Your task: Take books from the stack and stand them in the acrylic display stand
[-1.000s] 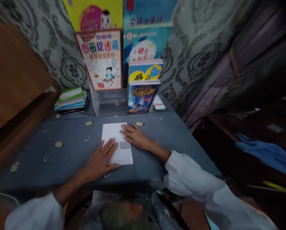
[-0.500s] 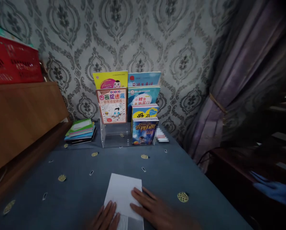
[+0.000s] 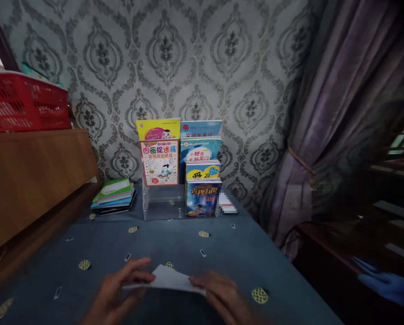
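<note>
A white sheet of paper [image 3: 171, 279] is held up off the table near the front edge of the view, tilted so that it looks thin and foreshortened. My left hand [image 3: 121, 286] grips its left side, thumb below and fingers above. On the right side my right hand [image 3: 220, 293] has its fingers closed on the paper; the thumb is hidden. Motion blurs both hands a little. Whether the paper is a single sheet or folded, I cannot tell.
Beyond the paper a clear acrylic rack [image 3: 164, 210] holds several upright books [image 3: 204, 198] on the blue patterned tablecloth [image 3: 168, 239]. A pile of booklets [image 3: 114, 196] lies left of it. A red basket [image 3: 26, 101] sits on the wooden cabinet [image 3: 36, 180]. Curtains [image 3: 306, 135] hang at right.
The paper lay flat under both hands; now it is lifted and tilted between them. My left hand has moved left and up. The head view has tipped upward slightly.
</note>
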A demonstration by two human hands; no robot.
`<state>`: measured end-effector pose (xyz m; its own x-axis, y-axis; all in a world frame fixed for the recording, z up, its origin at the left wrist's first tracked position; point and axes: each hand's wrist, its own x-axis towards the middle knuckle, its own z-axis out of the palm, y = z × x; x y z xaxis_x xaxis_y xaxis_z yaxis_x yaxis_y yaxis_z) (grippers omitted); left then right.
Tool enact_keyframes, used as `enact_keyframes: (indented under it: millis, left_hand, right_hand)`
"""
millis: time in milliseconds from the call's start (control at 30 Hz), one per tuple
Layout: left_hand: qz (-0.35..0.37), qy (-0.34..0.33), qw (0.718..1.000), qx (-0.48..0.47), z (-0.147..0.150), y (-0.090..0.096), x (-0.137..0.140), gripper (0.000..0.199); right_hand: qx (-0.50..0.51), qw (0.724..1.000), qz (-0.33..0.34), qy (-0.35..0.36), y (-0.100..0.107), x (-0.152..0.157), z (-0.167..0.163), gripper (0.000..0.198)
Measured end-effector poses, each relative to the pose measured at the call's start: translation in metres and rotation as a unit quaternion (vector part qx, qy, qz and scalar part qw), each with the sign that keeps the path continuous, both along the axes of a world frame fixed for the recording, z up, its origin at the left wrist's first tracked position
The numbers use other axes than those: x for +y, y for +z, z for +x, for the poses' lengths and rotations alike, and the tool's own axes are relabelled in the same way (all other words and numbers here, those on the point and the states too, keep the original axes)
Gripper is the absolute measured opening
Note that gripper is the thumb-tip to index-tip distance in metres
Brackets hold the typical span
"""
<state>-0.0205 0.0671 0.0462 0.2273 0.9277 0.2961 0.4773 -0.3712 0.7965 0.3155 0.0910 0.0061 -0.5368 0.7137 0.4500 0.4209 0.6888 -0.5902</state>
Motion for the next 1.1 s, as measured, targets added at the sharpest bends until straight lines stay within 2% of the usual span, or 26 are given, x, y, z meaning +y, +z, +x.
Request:
enact_keyframes:
  millis: [100, 167, 300, 400, 567, 667, 733, 800, 900, 1000, 1100]
  left_hand:
    - [-0.035, 0.041, 0.996, -0.072, 0.014, 0.009, 0.023, 0.053]
    - [-0.036, 0.044, 0.994, -0.096, 0.021, 0.008, 0.037, 0.059]
    - [0.03, 0.082, 0.992, -0.086, 0.029, 0.002, 0.052, 0.054]
    - [0.06, 0.115, 0.991, -0.044, 0.029, -0.011, 0.059, 0.052]
    - [0.058, 0.12, 0.991, -0.011, 0.022, -0.05, 0.073, 0.059]
    - [0.062, 0.114, 0.992, 0.007, 0.02, -0.053, 0.083, 0.053]
    - [0.077, 0.103, 0.991, 0.022, 0.019, -0.036, 0.094, 0.047]
    - [0.107, 0.078, 0.991, 0.038, 0.018, -0.006, 0.112, 0.041]
    - [0.183, 0.081, 0.977, 0.069, 0.014, 0.052, 0.152, 0.026]
    - [0.279, 0.126, 0.948, 0.089, 0.009, 0.107, 0.2, 0.017]
    - [0.335, 0.152, 0.926, 0.086, 0.004, 0.139, 0.24, 0.014]
  right_hand:
    - [0.05, 0.997, -0.007, -0.053, 0.013, 0.017, -0.015, 0.035]
    - [0.061, 0.996, -0.031, -0.052, 0.026, 0.027, -0.029, 0.04]
    - [0.088, 0.993, -0.023, -0.075, 0.039, 0.044, -0.045, 0.047]
    - [0.068, 0.993, -0.029, -0.091, 0.03, 0.053, -0.045, 0.049]
    - [0.055, 0.996, -0.038, -0.058, 0.021, 0.061, -0.042, 0.047]
    - [0.048, 0.997, -0.017, -0.065, 0.028, 0.067, -0.041, 0.039]
    - [0.034, 0.998, -0.001, -0.061, 0.041, 0.078, -0.042, 0.035]
    - [0.022, 0.998, 0.03, -0.051, 0.06, 0.098, -0.045, 0.032]
    - [0.019, 0.992, 0.105, -0.063, 0.104, 0.141, -0.054, 0.028]
    - [0.031, 0.978, 0.174, -0.113, 0.155, 0.192, -0.066, 0.021]
    - [0.032, 0.965, 0.217, -0.144, 0.191, 0.233, -0.08, 0.018]
